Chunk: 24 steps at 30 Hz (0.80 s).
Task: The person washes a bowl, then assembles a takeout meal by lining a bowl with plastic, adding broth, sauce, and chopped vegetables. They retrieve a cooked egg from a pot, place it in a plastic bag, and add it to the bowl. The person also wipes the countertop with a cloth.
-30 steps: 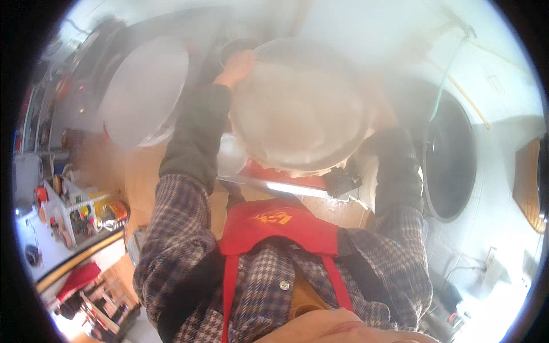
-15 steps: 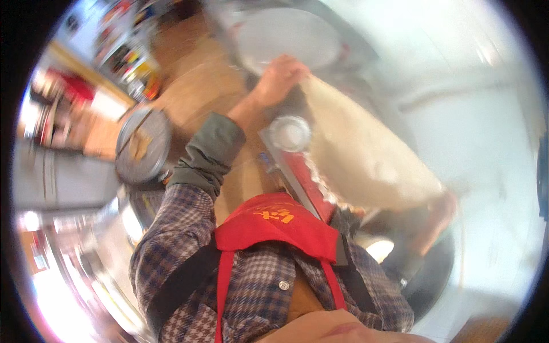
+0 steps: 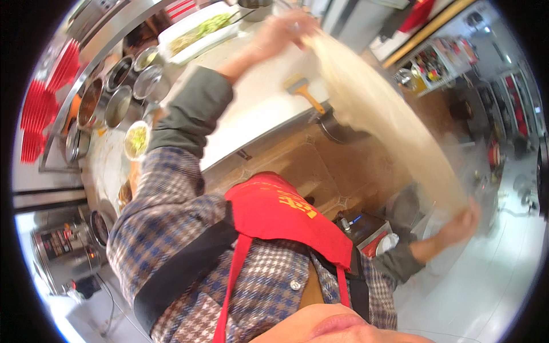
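Note:
A large, thin, floppy beige sheet, like a thin pancake (image 3: 389, 108), hangs stretched in the air between my two hands. My left hand (image 3: 286, 35), up at the top, is closed on its far end, over the white counter. Lower at the right, my right hand (image 3: 460, 223) pinches the other end; its fingers are a little blurred. Below the sheet's left side lies a scraper (image 3: 306, 94) with a yellow-orange handle, at the counter's edge.
On the white counter (image 3: 251, 120) stand a white tray of shredded greens (image 3: 197, 35), several metal pots (image 3: 123, 106) and a small bowl of greens (image 3: 137, 140). Red stacked baskets (image 3: 40, 114) are at far left. A dark round vessel (image 3: 340, 128) sits under the sheet. Steam drifts at right.
My view has swung from the steaming round griddle toward the white counter. Both hands keep their hold on the pancake, carrying it along with the turn.

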### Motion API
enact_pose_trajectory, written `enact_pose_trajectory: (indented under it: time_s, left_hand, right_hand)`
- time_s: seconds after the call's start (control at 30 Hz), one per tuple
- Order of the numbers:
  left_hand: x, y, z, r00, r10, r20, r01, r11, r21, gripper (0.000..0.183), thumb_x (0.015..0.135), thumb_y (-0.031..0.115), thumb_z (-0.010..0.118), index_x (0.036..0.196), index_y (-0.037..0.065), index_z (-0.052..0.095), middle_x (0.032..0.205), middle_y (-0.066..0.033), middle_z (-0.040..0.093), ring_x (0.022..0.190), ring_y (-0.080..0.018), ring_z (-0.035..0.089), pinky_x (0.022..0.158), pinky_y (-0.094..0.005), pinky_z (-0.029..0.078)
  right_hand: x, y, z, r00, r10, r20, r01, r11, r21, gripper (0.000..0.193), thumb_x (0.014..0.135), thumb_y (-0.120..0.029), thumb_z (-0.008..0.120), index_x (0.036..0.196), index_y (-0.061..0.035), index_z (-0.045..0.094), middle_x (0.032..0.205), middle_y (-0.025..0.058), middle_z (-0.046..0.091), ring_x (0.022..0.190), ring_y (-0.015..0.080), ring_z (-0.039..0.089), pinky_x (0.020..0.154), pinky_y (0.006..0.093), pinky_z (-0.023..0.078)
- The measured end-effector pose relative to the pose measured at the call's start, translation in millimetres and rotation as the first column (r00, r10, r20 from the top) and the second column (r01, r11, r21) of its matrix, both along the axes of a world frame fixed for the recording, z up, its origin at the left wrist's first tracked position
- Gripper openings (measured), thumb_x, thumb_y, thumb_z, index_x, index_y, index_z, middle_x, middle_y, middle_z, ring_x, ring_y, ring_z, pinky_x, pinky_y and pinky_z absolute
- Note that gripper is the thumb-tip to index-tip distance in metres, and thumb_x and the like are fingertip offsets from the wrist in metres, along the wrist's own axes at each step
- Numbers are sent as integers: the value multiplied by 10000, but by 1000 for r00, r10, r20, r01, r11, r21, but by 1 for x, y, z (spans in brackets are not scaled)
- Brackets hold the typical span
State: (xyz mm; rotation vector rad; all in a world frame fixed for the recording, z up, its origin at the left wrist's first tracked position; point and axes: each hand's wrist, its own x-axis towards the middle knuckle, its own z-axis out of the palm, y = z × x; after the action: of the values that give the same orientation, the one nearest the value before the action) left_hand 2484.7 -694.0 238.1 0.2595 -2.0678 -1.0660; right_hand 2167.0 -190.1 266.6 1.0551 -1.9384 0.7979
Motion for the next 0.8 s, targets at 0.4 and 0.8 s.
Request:
enact_pose_trajectory:
  time_s: [0.4, 0.8]
  left_hand:
    - [310, 197, -115, 347, 804, 482, -752, 546, -369, 363, 814, -20, 665, 1150, 119, 652, 1220, -135, 558, 1135, -313, 549, 890, -379, 517]
    - [284, 260, -257, 101, 781, 616, -880, 359, -311, 347, 822, 112, 675, 1165, 127, 617, 1172, -83, 594, 1134, -293, 543, 917, -395, 487]
  right_hand:
    - [74, -319, -184, 512, 577, 636, -853, 428, 298, 240, 796, -71, 722, 1035, -85, 702, 1152, 113, 603, 1112, 296, 545, 966, 394, 450]
    - [107, -389, -282, 443, 807, 391, -799, 158, 581, 240, 759, -94, 667, 999, -114, 671, 1018, 88, 612, 1031, 309, 538, 874, 454, 423]
